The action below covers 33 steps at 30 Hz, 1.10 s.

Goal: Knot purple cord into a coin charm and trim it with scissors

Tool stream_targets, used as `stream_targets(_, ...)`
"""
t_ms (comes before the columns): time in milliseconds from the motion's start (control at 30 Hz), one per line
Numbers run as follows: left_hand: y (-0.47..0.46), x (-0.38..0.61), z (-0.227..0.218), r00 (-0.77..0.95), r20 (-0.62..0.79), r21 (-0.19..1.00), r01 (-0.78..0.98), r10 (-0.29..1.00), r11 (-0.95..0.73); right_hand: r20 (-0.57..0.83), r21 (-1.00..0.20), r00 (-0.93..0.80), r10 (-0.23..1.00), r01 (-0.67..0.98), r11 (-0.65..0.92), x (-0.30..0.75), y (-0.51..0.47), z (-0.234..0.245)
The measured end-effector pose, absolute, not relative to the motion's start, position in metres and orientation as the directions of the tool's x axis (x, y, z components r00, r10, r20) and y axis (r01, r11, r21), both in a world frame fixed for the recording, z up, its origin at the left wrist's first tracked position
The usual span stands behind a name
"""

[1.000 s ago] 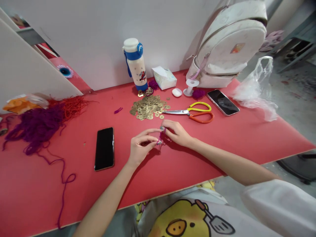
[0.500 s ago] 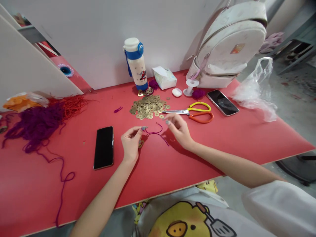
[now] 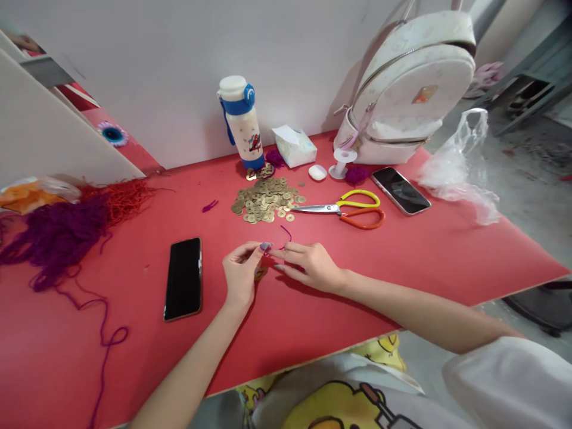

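My left hand (image 3: 241,273) pinches a short purple cord (image 3: 287,231) between thumb and index finger. Brass-coloured coins with holes (image 3: 261,273) hang just under those fingertips, partly hidden by the hand. From the right, my right hand (image 3: 316,268) meets the left fingertips and has its fingers closed at the cord. One end of the cord curls up beyond the right fingers; the rest is covered. Behind both hands lies a pile of holed coins (image 3: 263,199), with scissors (image 3: 335,208) at its right, blades toward the coins.
A black phone (image 3: 184,279) lies left of my hands, near tangled purple yarn (image 3: 67,229) and red strands (image 3: 120,199). At the back stand a bottle (image 3: 243,122), tissue pack (image 3: 295,147), white spool (image 3: 343,162) and backpack (image 3: 409,101). Another phone (image 3: 401,189) and a plastic bag (image 3: 465,173) lie right.
My right hand has moved left and nearer to me, from beyond the cord's loose ends to the left fingertips. The left hand keeps its pinch. The whole view has shifted slightly.
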<state>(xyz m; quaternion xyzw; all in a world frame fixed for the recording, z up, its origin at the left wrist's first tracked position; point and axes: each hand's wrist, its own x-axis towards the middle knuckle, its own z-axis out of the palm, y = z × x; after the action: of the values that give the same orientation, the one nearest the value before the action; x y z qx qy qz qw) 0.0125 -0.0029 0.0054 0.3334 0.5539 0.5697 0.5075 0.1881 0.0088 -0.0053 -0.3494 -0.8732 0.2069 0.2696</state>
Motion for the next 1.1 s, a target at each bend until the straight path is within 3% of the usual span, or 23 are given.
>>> stream_targets(100,-0.004,0.012,0.005,-0.242,-0.149,0.982,-0.15,0.959,0.115,0.235,-0.71,-0.653,0.72,0.391,0.586,0.186,0.01,-0.005)
stream_targets(200,-0.004,0.01,0.005,-0.22,-0.066,0.997,-0.048,0.973,0.056,0.143,-0.867,-0.624,0.768,0.296,0.402,0.184,0.012,-0.005)
stream_targets(300,-0.004,0.01,0.006,-0.185,-0.007,0.999,0.029,0.983,0.013,0.119,-0.926,-0.617,0.778,0.214,0.311,0.182,0.012,-0.004)
stream_targets(433,-0.004,0.012,0.007,-0.15,0.064,0.986,0.165,0.987,-0.039,0.241,-0.894,-0.657,0.715,0.136,0.426,0.183,0.01,0.0)
stream_targets(600,-0.006,0.014,0.005,-0.08,0.138,0.936,0.335,0.987,-0.103,0.403,-0.73,-0.578,0.71,0.265,0.63,0.187,0.011,0.002)
stream_targets(700,-0.006,0.014,0.003,-0.043,0.135,0.934,0.339,0.99,-0.113,0.463,-0.734,-0.432,0.774,0.303,0.608,0.189,0.017,0.002)
stream_targets(833,-0.006,0.013,0.003,-0.039,0.13,0.942,0.317,0.991,-0.111,0.437,-0.803,-0.335,0.835,0.272,0.53,0.191,0.025,0.001)
stream_targets(1100,-0.008,0.01,0.0,0.0,0.109,0.942,0.321,0.994,-0.103,0.421,-0.813,-0.362,0.832,0.257,0.523,0.191,0.024,-0.004)
